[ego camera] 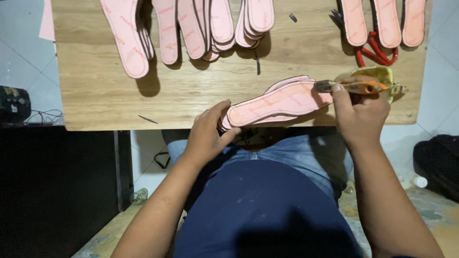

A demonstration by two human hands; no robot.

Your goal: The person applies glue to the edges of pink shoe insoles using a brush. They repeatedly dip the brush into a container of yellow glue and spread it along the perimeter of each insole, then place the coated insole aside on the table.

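My left hand (206,134) grips the heel end of a small stack of pink shoe insoles (277,101) lying at the near edge of the wooden table (95,91). My right hand (359,113) holds an orange-handled brush (351,87), its bristles touching the toe end of the top insole. A yellowish glue pot (382,75) sits just behind the brush, partly hidden by my right hand.
Several pink insoles lie in overlapping piles along the table's far edge (191,26), with more at the far right (382,21) over a red cord (377,52). A dark box with wires (14,102) sits on the floor to the left, a black bag (437,162) to the right.
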